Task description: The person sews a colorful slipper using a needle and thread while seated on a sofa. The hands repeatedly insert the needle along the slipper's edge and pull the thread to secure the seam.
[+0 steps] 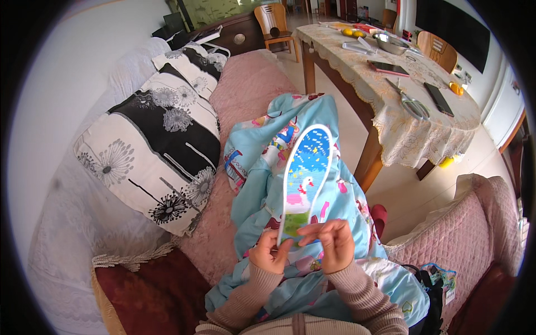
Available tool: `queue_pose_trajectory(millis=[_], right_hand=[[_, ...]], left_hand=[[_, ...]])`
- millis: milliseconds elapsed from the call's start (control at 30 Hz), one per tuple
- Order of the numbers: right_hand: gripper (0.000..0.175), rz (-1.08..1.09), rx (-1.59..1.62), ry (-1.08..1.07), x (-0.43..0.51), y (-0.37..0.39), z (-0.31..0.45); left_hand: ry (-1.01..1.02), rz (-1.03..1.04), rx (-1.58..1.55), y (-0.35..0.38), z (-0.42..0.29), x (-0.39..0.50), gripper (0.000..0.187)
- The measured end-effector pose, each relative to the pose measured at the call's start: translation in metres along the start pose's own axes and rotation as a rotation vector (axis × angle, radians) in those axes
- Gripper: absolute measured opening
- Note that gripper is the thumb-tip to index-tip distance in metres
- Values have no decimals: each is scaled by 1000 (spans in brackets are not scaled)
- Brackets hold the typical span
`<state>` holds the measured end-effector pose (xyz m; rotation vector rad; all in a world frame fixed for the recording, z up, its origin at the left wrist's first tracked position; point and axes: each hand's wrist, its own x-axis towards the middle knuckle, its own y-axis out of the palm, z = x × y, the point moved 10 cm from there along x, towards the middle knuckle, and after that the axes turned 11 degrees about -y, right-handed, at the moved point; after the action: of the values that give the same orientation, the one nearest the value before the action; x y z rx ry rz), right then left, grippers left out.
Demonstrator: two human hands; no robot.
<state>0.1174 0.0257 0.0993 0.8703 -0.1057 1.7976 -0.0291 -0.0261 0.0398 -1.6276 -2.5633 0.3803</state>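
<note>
An embroidered shoe insole (310, 167) with a white border stands tilted up over my lap. Its stitching shows a white swan on pink water, a blue patterned upper part and a green heel end. My left hand (270, 253) pinches the edge of the heel end between thumb and fingers. At the other side of that end is my right hand (333, 243), its fingertips at the stitched green area; a needle or thread in them cannot be made out. A light blue printed quilt (259, 209) covers my legs beneath the insole.
Patterned black and white cushions (146, 155) line the pink sofa seat (247, 79) at left. On the cloth-covered table (402, 146) at right lie scissors (412, 104), a black phone-like object (438, 99), a phone (388, 68) and a metal bowl (390, 44).
</note>
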Motion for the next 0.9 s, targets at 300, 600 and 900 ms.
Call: queue_pose_trajectory(millis=[300,600,900], right_hand=[[16,-314,651,255,4,-87,-7],[14,-208,-128,239,-5,-70,-1],[20,234,-937,-351,12,34,48]], left_hand=[[16,-403,166,-90,47,38,17],[-16,-176,-111,-55,28,23,20],[66,-61,-179,-19,-26,-11,22]])
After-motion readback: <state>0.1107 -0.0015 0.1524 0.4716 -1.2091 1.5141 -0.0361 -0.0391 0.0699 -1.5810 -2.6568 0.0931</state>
